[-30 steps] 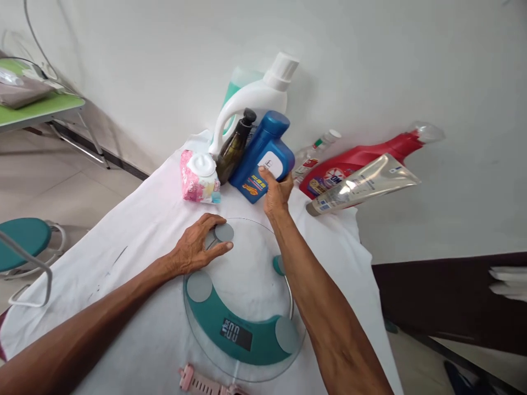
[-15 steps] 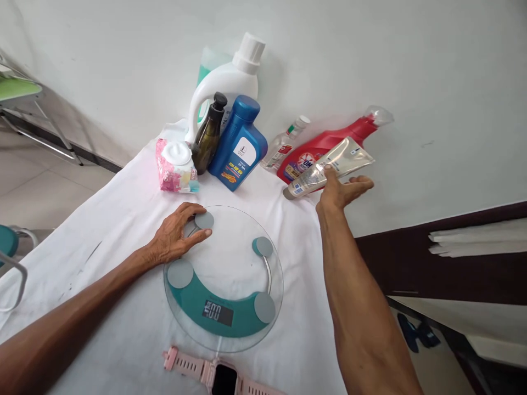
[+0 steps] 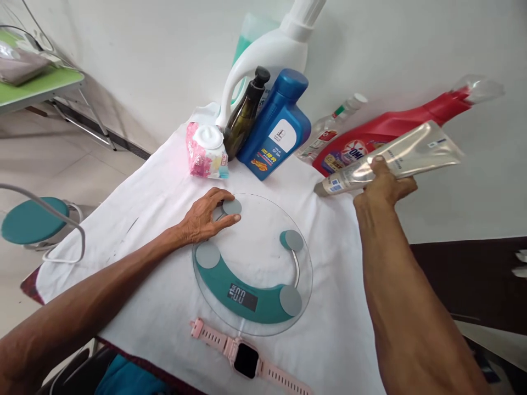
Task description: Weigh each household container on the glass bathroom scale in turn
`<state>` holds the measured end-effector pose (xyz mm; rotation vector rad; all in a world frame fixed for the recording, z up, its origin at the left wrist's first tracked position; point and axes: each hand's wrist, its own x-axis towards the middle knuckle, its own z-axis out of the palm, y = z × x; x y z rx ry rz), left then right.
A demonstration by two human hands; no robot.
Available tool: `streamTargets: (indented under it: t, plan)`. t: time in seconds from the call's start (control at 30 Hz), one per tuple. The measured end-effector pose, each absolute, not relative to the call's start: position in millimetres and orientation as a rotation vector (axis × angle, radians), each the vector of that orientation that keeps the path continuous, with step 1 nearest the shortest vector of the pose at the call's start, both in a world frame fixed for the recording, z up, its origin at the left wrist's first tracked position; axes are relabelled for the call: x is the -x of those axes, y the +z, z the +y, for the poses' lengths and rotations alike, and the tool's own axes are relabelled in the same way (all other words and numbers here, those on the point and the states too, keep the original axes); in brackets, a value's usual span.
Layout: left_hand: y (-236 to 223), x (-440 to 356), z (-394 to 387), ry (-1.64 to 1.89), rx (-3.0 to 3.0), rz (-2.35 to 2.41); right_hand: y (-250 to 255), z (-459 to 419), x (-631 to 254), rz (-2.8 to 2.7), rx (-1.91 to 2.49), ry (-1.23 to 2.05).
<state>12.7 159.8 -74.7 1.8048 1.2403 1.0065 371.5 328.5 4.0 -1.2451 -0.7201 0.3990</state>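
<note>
My right hand (image 3: 385, 184) is closed round a silvery tube (image 3: 407, 153) that lies tilted against the wall, cap end pointing left. My left hand (image 3: 206, 216) rests on the far left rim of a round glass scale (image 3: 263, 258), fingers curled over one grey pad; the teal band's display shows zeros. Behind the scale stand a blue bottle (image 3: 278, 126), a dark pump bottle (image 3: 245, 112), a big white jug (image 3: 267, 52) and a pink wipes pack (image 3: 203, 151). A red detergent bottle (image 3: 395, 129) and a small clear bottle (image 3: 329, 129) lean on the wall behind the tube.
A pink smartwatch (image 3: 247, 359) lies on the white cloth (image 3: 135, 219) at the near edge. A teal stool (image 3: 33, 222) stands left of the table, a green table (image 3: 37, 90) farther back. A dark ledge (image 3: 469, 280) runs to the right.
My right hand let go of the blue bottle, moved right to the silvery tube and closed on it. My left hand stayed on the scale.
</note>
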Motion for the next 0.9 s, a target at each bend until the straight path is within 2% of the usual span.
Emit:
streamTargets:
  t: [0.1, 0.27, 0.43, 0.67, 0.77, 0.9]
  plan:
    - [-76, -12, 159, 1.004, -1.815, 1.242, 23, 289, -353, -0.598, 1.191, 0.414]
    - [-76, -12, 159, 1.010, -1.819, 1.236, 51, 197, -311, -0.847, 0.979, 0.619]
    - [-77, -11, 160, 1.024, -1.810, 1.224, 44, 133, -264, -1.045, 1.086, 0.804]
    - [-82, -10, 161, 1.015, -1.797, 1.213, 19, 105, -237, -1.201, 1.142, 0.817]
    - [-84, -9, 162, 1.021, -1.813, 1.206, 18, 99, -236, -1.223, 1.157, 0.756]
    - [-87, -9, 164, 1.033, -1.837, 1.182, 21, 93, -239, -1.250, 1.130, 0.845]
